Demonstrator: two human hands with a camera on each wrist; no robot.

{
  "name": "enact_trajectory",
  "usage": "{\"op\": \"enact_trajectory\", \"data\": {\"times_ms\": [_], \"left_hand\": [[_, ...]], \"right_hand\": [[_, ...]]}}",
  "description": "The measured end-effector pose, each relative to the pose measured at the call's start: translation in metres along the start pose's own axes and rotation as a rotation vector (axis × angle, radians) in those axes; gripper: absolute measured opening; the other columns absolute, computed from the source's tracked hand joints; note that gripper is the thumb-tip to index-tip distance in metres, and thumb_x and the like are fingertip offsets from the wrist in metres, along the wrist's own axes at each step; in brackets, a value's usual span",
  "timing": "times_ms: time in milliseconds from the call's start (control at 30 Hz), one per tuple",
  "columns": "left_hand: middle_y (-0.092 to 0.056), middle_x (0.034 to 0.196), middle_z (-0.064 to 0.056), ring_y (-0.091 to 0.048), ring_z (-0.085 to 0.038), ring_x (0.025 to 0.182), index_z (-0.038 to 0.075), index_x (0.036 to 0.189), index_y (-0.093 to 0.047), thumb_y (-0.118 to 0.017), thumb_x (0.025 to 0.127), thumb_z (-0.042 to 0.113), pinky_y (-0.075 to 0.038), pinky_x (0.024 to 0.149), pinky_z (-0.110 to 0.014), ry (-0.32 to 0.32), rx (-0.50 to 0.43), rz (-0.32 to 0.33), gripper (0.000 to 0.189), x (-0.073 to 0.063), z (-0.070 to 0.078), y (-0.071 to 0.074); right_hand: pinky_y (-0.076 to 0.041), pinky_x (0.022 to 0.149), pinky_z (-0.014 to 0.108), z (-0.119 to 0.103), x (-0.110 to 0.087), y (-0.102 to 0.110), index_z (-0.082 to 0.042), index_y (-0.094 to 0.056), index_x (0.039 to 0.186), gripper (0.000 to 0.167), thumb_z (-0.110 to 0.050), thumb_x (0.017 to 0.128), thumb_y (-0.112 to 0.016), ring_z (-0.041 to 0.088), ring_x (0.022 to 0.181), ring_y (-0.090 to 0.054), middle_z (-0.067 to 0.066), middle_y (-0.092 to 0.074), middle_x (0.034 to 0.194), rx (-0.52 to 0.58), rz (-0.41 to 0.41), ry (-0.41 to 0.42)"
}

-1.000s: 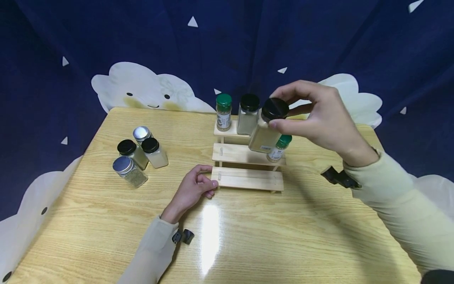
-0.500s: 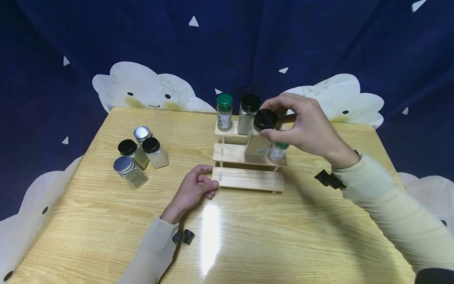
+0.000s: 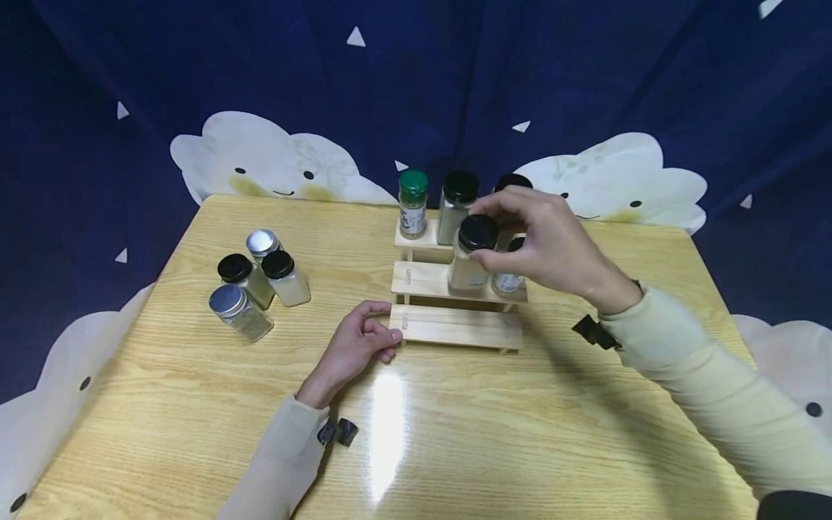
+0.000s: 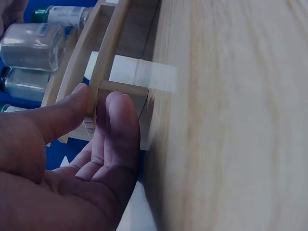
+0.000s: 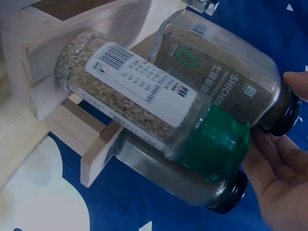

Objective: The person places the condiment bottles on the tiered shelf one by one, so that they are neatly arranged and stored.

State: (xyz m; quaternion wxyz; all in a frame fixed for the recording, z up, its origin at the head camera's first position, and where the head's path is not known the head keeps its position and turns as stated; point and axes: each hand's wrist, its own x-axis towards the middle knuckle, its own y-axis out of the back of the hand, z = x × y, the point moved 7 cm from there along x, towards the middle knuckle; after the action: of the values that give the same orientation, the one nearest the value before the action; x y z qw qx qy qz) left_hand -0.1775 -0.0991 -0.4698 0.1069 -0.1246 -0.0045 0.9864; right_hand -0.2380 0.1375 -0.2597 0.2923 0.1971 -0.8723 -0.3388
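Observation:
My right hand pinches the black lid of a glass spice jar at the rack's middle tier. In the right wrist view this jar has printed lettering and brownish powder; I cannot tell whether its base touches the board. Beside it on that tier stands a green-capped jar of pale seeds, partly behind my hand in the head view. My left hand holds the left end of the three-tier wooden rack's lowest board, thumb above and fingers below.
On the top tier stand a green-capped jar, a black-lidded jar and another black-lidded jar, partly hidden by my hand. Several jars with silver or black lids cluster on the table's left. A dark blue curtain hangs behind.
My right hand has moved left and lower with the black-lidded jar, which has gone from tilted above the rack to nearly upright at the middle tier. My left hand stays on the rack.

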Motion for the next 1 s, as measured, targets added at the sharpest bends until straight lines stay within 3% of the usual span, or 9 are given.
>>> {"op": "enact_trajectory", "data": {"times_ms": [233,500,733,1000], "left_hand": [[-0.068,0.085,-0.010,-0.068,-0.017,0.069,-0.011,0.148,-0.049,-0.069,0.102,-0.010,-0.063,0.063,-0.025,0.009,-0.005,0.002,0.050,0.001,-0.001,0.000],[-0.068,0.085,-0.009,-0.068,-0.017,0.069,-0.011,0.148,-0.049,-0.070,0.102,-0.009,-0.063,0.063,-0.025,0.014,-0.007,0.002,0.050,0.001,-0.002,-0.001],[-0.068,0.085,-0.010,-0.068,-0.016,0.069,-0.011,0.148,-0.048,-0.070,0.102,-0.009,-0.063,0.063,-0.025,0.013,-0.006,0.000,0.050,0.001,-0.002,-0.001],[-0.069,0.085,-0.010,-0.068,-0.017,0.069,-0.011,0.148,-0.049,-0.070,0.102,-0.011,-0.063,0.064,-0.025,0.016,0.002,0.010,0.051,0.001,-0.001,0.001]], "right_hand": [[-0.062,0.084,0.020,0.002,0.000,-0.006,0.001,-0.076,0.121,0.044,0.001,0.081,-0.093,0.016,0.094,-0.072,0.004,-0.072,0.109,-0.039,-0.002,0.032],[-0.063,0.080,0.029,0.006,-0.001,-0.011,-0.002,-0.076,0.120,0.040,-0.005,0.083,-0.092,0.015,0.092,-0.071,0.003,-0.072,0.106,-0.106,-0.012,0.035],[-0.060,0.078,0.025,0.008,-0.002,-0.013,-0.002,-0.077,0.121,0.039,-0.005,0.084,-0.090,0.017,0.090,-0.070,0.006,-0.073,0.107,-0.117,-0.019,0.018],[-0.059,0.073,0.035,0.010,-0.002,-0.015,-0.003,-0.076,0.120,0.039,-0.007,0.083,-0.090,0.017,0.087,-0.068,0.005,-0.073,0.105,-0.143,-0.021,0.031]]}}
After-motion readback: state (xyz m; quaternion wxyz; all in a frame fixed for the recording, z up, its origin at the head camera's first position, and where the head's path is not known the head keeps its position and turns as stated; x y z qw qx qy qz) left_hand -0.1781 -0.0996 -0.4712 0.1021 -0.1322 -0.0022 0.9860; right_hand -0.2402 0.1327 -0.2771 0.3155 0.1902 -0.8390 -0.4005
